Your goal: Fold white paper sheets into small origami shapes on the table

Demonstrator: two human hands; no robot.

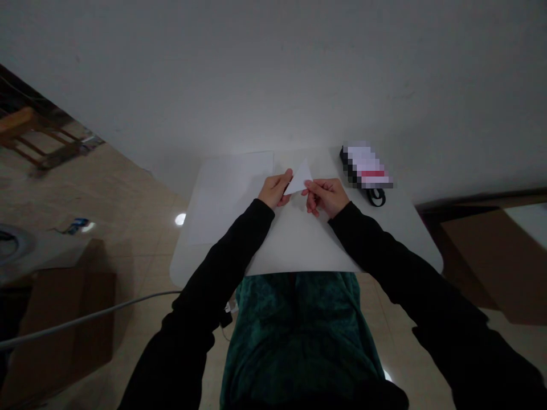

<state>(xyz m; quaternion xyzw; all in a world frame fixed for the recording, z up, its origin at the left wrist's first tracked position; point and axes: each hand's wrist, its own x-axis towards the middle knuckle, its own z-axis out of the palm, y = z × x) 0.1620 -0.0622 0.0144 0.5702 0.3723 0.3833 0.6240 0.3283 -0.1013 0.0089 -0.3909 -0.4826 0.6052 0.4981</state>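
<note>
A small white piece of folded paper (301, 177), triangular in outline with its point away from me, is held between my two hands above the table. My left hand (276, 189) grips its left corner, thumb on top. At the right corner, my right hand (325, 195) pinches the paper between thumb and fingers, its other fingers curled below. Flat white sheets of paper (231, 191) lie on the table to the left, partly behind my left hand and forearm.
The white table (303, 245) stands against a pale wall (273, 74). A blurred-out dark and white object (367, 165) with a black loop lies at its back right. Cardboard boxes (491, 262) stand on the right, more on the left. A grey cable (106, 310) crosses at left.
</note>
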